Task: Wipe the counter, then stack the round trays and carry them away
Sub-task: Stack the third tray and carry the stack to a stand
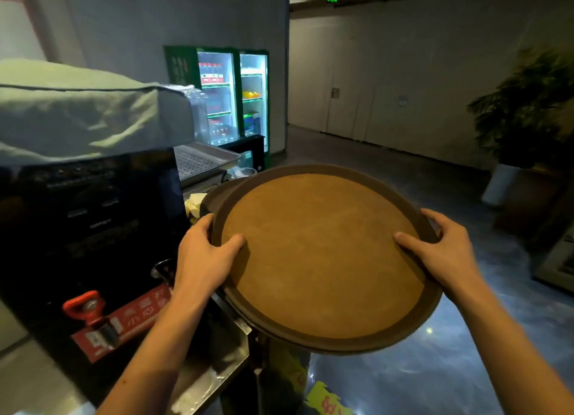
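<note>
We hold the stacked trays (323,256) between us: left hand (205,253) gripping their left rim, right hand (441,250) gripping the right rim, thumbs on top.

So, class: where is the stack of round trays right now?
Centre of the head view: the stack of round trays is held between left hand and right hand.

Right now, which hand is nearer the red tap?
Left. The left hand grips the trays' left rim, just above the red tap; the right hand holds the far rim.
</note>
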The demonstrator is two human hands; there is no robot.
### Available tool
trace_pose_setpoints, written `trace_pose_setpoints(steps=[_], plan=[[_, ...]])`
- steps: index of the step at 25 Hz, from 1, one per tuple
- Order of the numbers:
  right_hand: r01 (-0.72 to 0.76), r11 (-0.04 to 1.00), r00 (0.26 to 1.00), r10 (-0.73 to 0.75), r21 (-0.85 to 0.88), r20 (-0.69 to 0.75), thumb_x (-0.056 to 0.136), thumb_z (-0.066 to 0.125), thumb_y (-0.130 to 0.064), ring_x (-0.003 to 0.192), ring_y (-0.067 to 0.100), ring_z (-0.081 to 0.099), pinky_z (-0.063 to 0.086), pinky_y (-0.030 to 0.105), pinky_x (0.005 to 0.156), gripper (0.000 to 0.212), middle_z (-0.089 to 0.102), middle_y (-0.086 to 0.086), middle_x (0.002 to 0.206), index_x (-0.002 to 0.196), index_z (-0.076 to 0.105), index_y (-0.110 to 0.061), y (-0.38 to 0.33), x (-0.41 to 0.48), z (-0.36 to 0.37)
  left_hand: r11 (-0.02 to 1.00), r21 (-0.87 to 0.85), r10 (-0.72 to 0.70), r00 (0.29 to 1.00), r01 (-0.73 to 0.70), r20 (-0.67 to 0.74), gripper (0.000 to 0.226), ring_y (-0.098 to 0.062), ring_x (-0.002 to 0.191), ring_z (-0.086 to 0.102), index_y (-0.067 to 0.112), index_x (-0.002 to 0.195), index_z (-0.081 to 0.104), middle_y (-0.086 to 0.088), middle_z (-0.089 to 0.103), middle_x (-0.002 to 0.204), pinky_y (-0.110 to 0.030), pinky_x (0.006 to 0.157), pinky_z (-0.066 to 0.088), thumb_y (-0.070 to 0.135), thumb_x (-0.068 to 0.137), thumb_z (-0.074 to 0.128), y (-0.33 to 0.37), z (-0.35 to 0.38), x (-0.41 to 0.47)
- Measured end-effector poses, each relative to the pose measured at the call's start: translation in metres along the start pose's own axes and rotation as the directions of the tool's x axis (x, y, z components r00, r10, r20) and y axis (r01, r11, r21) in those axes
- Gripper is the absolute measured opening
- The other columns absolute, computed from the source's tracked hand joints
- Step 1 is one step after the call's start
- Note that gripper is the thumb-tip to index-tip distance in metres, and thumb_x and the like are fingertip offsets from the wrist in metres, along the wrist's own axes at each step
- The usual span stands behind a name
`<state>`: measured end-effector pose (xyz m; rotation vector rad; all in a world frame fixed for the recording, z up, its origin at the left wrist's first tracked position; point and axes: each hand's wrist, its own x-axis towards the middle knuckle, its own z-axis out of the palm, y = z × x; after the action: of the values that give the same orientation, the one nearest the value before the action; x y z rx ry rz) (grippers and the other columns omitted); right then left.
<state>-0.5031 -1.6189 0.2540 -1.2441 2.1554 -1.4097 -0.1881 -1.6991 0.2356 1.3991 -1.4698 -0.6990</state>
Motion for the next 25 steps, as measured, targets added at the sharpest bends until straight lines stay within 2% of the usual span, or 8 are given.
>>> trace_pose_setpoints(steps=[3, 7, 12, 15, 17, 21, 23, 25], plan=[[0.022, 1.000, 0.997, -0.022, 0.002, 0.079, 0.079, 0.078, -0.030, 0.127, 0.033, 0.047, 0.043, 0.049, 0.097, 0.074, 0.046, 0.010, 0.145, 0.143, 0.042, -0.021, 0.006, 0.061, 0.027, 0.995, 0.073, -0.055, 0.995, 0.062, -0.085, 0.081, -0.023, 0.109, 0.062, 0.018, 0.137, 0.052, -0.002, 0.063, 0.123, -0.047, 0.090, 0.054, 0.053, 0.064, 0.063, -0.007, 0.028, 0.037], [0.023, 1.000, 0.990, -0.021, -0.011, 0.136, 0.078, 0.078, -0.030, 0.127, 0.034, 0.047, 0.044, 0.051, 0.097, 0.073, 0.047, 0.010, 0.144, 0.142, 0.043, -0.023, 0.010, 0.120, 0.070, 0.985, 0.099, -0.133, 0.987, 0.141, -0.085, 0.079, -0.022, 0.107, 0.062, 0.024, 0.135, 0.051, 0.000, 0.061, 0.121, -0.046, 0.088, 0.056, 0.058, 0.065, 0.062, -0.041, 0.053, 0.088], [0.021, 1.000, 0.978, -0.016, -0.021, 0.208, 0.078, 0.078, -0.030, 0.127, 0.033, 0.047, 0.044, 0.048, 0.097, 0.075, 0.045, 0.010, 0.145, 0.143, 0.042, -0.022, 0.006, 0.184, 0.125, 0.969, 0.051, -0.232, 0.964, 0.241, -0.129, 0.035, -0.013, 0.081, 0.058, 0.019, 0.105, 0.055, 0.007, 0.059, 0.092, -0.033, 0.070, 0.049, 0.030, 0.077, 0.072, -0.062, 0.068, 0.136], [-0.007, 1.000, 0.965, 0.006, 0.001, 0.264, 0.078, 0.079, -0.027, 0.120, 0.030, 0.052, 0.044, 0.040, 0.088, 0.074, 0.049, 0.012, 0.141, 0.142, 0.043, -0.017, 0.009, 0.202, 0.153, 0.946, 0.069, -0.304, 0.940, 0.318, -0.158, 0.038, -0.023, 0.082, 0.064, 0.017, 0.094, 0.060, -0.001, 0.066, 0.088, -0.041, 0.072, 0.057, 0.042, 0.069, 0.070, -0.071, 0.075, 0.146], [-0.022, 1.000, 0.949, 0.015, 0.019, 0.315, 0.078, 0.080, -0.026, 0.104, 0.022, 0.054, 0.044, 0.034, 0.082, 0.071, 0.053, 0.013, 0.136, 0.139, 0.046, -0.013, 0.011, 0.213, 0.170, 0.924, 0.044, -0.364, 0.908, 0.380, -0.206, 0.038, -0.027, 0.077, 0.066, 0.016, 0.088, 0.061, -0.006, 0.066, 0.082, -0.044, 0.069, 0.058, 0.046, 0.068, 0.069, -0.072, 0.078, 0.149], [-0.020, 0.998, 0.910, -0.005, 0.055, 0.415, 0.077, 0.080, -0.022, 0.096, 0.018, 0.053, 0.046, 0.035, 0.080, 0.064, 0.058, 0.012, 0.129, 0.134, 0.052, -0.011, 0.020, 0.243, 0.198, 0.889, 0.007, -0.441, 0.860, 0.458, -0.256, 0.054, -0.030, 0.068, 0.065, 0.003, 0.083, 0.065, -0.014, 0.065, 0.075, -0.037, 0.054, 0.051, 0.054, 0.064, 0.061, -0.069, 0.084, 0.149], [0.001, 0.998, 0.896, -0.029, 0.064, 0.444, 0.075, 0.081, -0.022, 0.095, 0.018, 0.055, 0.047, 0.036, 0.081, 0.062, 0.060, 0.011, 0.125, 0.130, 0.054, -0.012, 0.020, 0.254, 0.207, 0.876, -0.004, -0.464, 0.841, 0.482, -0.277, 0.057, -0.028, 0.071, 0.065, 0.004, 0.089, 0.064, -0.013, 0.066, 0.079, -0.033, 0.057, 0.049, 0.055, 0.064, 0.061, -0.067, 0.086, 0.148], [0.030, 0.998, 0.875, -0.052, 0.055, 0.481, 0.074, 0.081, -0.023, 0.094, 0.019, 0.057, 0.050, 0.038, 0.082, 0.060, 0.061, 0.009, 0.123, 0.128, 0.056, -0.014, 0.020, 0.266, 0.215, 0.875, -0.032, -0.469, 0.829, 0.483, -0.304, 0.050, -0.025, 0.078, 0.065, 0.011, 0.098, 0.061, -0.008, 0.067, 0.086, -0.040, 0.068, 0.056, 0.050, 0.067, 0.065, -0.061, 0.091, 0.146]])
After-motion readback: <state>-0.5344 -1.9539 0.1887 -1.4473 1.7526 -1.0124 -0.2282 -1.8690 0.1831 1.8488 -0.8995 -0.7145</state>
